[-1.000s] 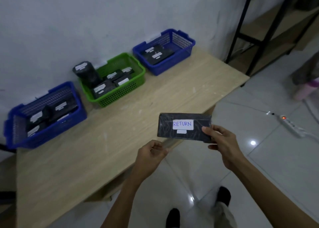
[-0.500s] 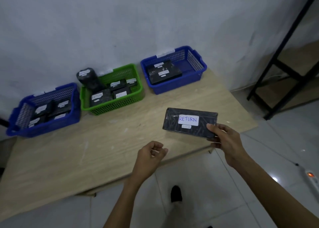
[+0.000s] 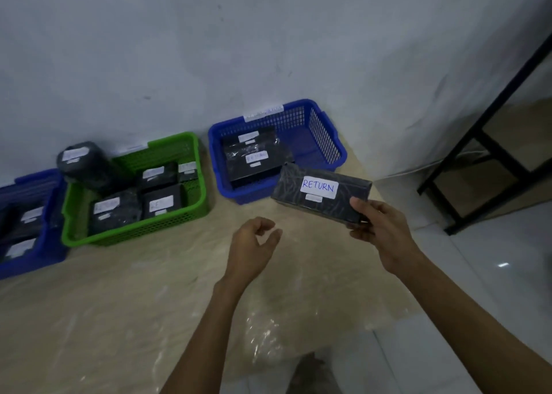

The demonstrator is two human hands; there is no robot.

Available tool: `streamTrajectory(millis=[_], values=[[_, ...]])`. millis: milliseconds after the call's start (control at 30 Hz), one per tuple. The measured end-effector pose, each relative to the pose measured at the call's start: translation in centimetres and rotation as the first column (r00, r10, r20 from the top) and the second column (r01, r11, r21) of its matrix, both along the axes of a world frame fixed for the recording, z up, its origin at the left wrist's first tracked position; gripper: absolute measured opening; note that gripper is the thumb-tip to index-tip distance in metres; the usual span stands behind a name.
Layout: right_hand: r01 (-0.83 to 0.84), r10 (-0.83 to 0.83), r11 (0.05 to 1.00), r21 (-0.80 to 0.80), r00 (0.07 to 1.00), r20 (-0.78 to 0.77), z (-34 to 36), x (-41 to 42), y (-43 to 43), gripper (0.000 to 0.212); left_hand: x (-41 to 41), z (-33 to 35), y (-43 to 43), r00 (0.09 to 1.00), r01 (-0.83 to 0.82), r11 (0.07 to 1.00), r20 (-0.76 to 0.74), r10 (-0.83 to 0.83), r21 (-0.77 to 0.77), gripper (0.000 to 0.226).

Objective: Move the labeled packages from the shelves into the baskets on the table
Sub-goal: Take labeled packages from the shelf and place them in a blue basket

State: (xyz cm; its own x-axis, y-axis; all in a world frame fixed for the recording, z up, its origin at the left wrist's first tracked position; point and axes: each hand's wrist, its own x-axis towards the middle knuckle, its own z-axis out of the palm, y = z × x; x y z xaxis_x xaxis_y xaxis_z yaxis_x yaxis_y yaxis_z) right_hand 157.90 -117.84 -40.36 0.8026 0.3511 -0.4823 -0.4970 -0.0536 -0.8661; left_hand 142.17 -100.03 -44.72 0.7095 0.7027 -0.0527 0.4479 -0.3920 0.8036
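The right hand (image 3: 385, 232) gripped the black package (image 3: 289, 193) marked RETURN by its near end, holding it over the surface (image 3: 134, 298), just in front of the right blue basket (image 3: 327, 142). The left hand (image 3: 254, 244) hung loosely curled and empty nearby. The carry looked nearly done; next, the package probably needed lowering into that basket.

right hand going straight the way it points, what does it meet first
Probably the right blue basket: the right hand points up-left, and the RETURN package it holds overlaps that basket's near corner. Depth is unclear, so it might pass above the rim.
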Motion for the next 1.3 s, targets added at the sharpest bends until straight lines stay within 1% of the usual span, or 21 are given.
streamTrajectory(millis=[33,100,133,167,267,333,467,600,667,767,800,933,1133,1300], values=[[0.006,-0.006,1.000,-0.005,1.000,-0.008,0.0,1.4,0.8,0.042,1.6,-0.2,1.1,1.000,0.014,0.994,0.006,-0.014,0.112,0.017],[0.010,-0.010,1.000,0.000,1.000,-0.015,-0.1,4.2,2.7,0.046,4.7,-0.5,3.2,0.999,0.052,0.947,-0.009,-0.051,0.318,0.031],[0.013,-0.013,1.000,-0.002,1.000,-0.020,-0.2,5.6,3.8,0.049,6.2,-0.7,4.2,0.998,0.064,0.930,-0.029,-0.057,0.362,0.037],[0.014,-0.014,1.000,-0.006,0.999,-0.030,-0.4,6.7,4.9,0.051,7.5,-1.0,5.2,0.997,0.075,0.925,-0.058,-0.058,0.373,0.042],[0.032,-0.033,0.999,-0.010,0.993,-0.114,-0.9,9.1,7.8,0.055,10.4,-2.2,6.9,0.984,0.149,0.929,-0.147,-0.103,0.340,0.050],[0.045,-0.044,0.999,0.002,0.984,-0.174,-1.3,10.4,9.6,0.054,12.0,-3.0,7.5,0.972,0.207,0.926,-0.171,-0.159,0.317,0.051],[0.064,-0.048,0.997,0.040,0.950,-0.308,-2.3,12.7,13.6,0.048,15.0,-3.2,8.8,0.930,0.288,0.954,-0.262,-0.258,0.082,0.035],[0.109,-0.069,0.992,0.069,0.897,-0.436,-3.7,14.6,16.7,0.041,15.6,-4.0,9.7,0.899,0.292,0.956,-0.344,-0.270,0.011,0.032],[0.116,-0.071,0.991,0.063,0.871,-0.486,-4.3,15.2,17.9,0.041,15.6,-4.1,10.0,0.896,0.285,0.958,-0.342,-0.282,-0.044,0.034],[0.101,-0.059,0.994,0.050,0.846,-0.530,-5.0,15.4,19.5,0.027,15.9,-3.9,10.3,0.903,0.243,0.963,-0.335,-0.268,-0.117,0.037],[0.098,-0.059,0.994,0.044,0.839,-0.540,-5.3,15.4,20.1,0.026,15.9,-3.9,10.4,0.905,0.224,0.965,-0.339,-0.257,-0.135,0.037],[0.113,-0.060,0.992,0.058,0.816,-0.575,-6.6,16.4,22.0,0.038,16.1,-4.2,10.4,0.906,0.173,0.973,-0.364,-0.217,-0.150,0.044],[0.109,-0.080,0.994,0.009,0.776,-0.626,-8.7,17.1,23.2,0.039,16.2,-4.5,10.3,0.910,0.143,0.981,-0.372,-0.183,-0.132,0.043],[0.079,-0.060,0.997,0.002,0.781,-0.622,-7.7,17.7,23.6,0.035,16.3,-4.9,10.3,0.909,0.140,0.985,-0.382,-0.169,-0.104,0.048]])
